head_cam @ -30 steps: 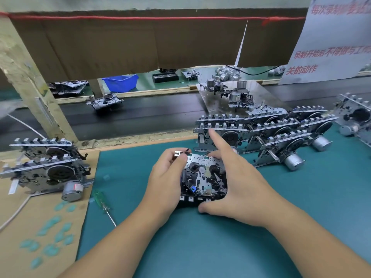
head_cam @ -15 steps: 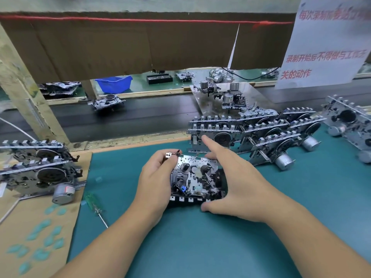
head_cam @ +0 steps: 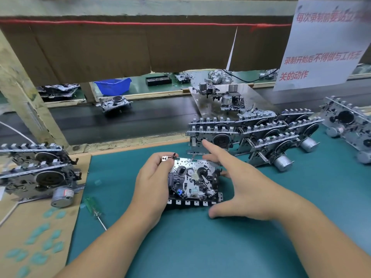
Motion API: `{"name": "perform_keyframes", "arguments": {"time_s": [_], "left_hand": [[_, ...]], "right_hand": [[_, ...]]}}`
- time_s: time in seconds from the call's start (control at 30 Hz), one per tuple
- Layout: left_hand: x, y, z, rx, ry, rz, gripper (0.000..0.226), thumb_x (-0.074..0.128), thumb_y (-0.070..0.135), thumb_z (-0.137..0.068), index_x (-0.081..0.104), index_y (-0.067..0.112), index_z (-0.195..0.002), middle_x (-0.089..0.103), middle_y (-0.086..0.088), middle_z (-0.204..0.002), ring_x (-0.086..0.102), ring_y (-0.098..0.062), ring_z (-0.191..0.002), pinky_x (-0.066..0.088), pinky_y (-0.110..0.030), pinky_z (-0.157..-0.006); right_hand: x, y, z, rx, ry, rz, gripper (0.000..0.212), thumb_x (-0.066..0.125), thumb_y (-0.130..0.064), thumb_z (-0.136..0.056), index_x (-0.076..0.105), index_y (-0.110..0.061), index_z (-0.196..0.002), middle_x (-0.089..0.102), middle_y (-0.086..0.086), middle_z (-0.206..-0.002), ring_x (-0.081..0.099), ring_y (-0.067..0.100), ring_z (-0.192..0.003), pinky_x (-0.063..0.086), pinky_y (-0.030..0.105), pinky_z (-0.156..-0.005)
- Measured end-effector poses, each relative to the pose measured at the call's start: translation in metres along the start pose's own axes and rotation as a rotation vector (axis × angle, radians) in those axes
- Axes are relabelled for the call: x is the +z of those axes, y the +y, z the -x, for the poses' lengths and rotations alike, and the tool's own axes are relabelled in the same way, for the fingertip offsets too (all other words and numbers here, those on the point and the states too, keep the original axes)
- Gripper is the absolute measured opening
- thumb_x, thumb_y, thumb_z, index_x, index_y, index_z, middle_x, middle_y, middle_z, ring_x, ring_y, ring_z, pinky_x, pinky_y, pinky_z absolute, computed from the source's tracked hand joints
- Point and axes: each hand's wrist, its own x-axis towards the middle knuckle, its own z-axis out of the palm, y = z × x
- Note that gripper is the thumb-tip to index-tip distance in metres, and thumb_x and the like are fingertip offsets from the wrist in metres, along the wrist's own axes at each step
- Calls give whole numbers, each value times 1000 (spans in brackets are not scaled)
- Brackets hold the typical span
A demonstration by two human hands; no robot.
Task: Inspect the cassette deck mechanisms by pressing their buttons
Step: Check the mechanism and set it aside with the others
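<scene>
Deck (head_cam: 193,182) flat on teal mat (head_cam: 200,247) at bench centre, mechanism side up, button row (head_cam: 192,202) along near edge. Left hand (head_cam: 152,189) curled round deck's left end, fingertips pinching its top-left corner tab. Right hand (head_cam: 241,189) spread open over deck's right end, holding nothing: index finger straight and pointing away toward the stack, thumb just off the near-right corner by the buttons; contact with deck unclear. Stack of decks (head_cam: 251,135) standing on edge just beyond, silver motors facing outward. Two more decks (head_cam: 38,173) on cardboard (head_cam: 36,237) at left, well apart. Green screwdriver (head_cam: 93,211) on mat beside cardboard edge. Lone deck (head_cam: 115,104) on dark conveyor (head_cam: 140,121) behind. Blue bin (head_cam: 113,85) farther back. White sign (head_cam: 325,43) with red text at upper right.
</scene>
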Motion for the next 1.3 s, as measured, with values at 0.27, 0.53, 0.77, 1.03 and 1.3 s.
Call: {"name": "perform_keyframes", "arguments": {"time_s": [0.27, 0.53, 0.77, 1.03, 1.3], "left_hand": [[-3, -3, 2, 139, -22, -83, 16, 54, 34, -88, 55, 42, -102, 47, 4, -71, 39, -20, -64, 36, -45, -66], [-1, 3, 8, 224, -130, -206, 26, 43, 21, -92, 66, 31, -97, 55, 3, -75, 44, -15, -67, 38, -35, -66], [-1, 6, 9, 262, -128, -257, 47, 41, 12, -85, 77, 41, -91, 63, 4, -94, 61, -15, -96, 47, -30, -86], [0, 8, 12, 263, -136, -261, 31, 43, 14, -89, 66, 34, -82, 61, 5, -86, 55, -14, -82, 42, -30, -75], [2, 8, 13, 300, -147, -282, 29, 42, 12, -89, 58, 33, -80, 53, 16, -74, 47, -7, -70, 36, -22, -68]], "right_hand": [[-8, 6, 7, -29, -35, -71, 90, 89, -47, -63, 37, -56, -136, 42, -31, -145, 35, -11, -137, 38, 27, -114], [-6, 8, 8, -26, 60, -109, 50, 84, -42, -75, 60, -45, -119, 53, -24, -141, 41, -11, -134, 41, 25, -111], [-7, 5, 10, -14, 68, -155, 41, 84, -30, -79, 65, -42, -113, 58, -22, -136, 40, -9, -136, 42, 26, -109], [-9, 3, 13, 16, 107, -207, 26, 82, -28, -82, 70, -37, -103, 62, -18, -133, 47, -9, -131, 45, 32, -108], [-6, -10, 15, -27, 283, -38, 11, 81, -34, -80, 73, -30, -75, 64, -22, -119, 47, -12, -127, 35, 15, -106]]}}
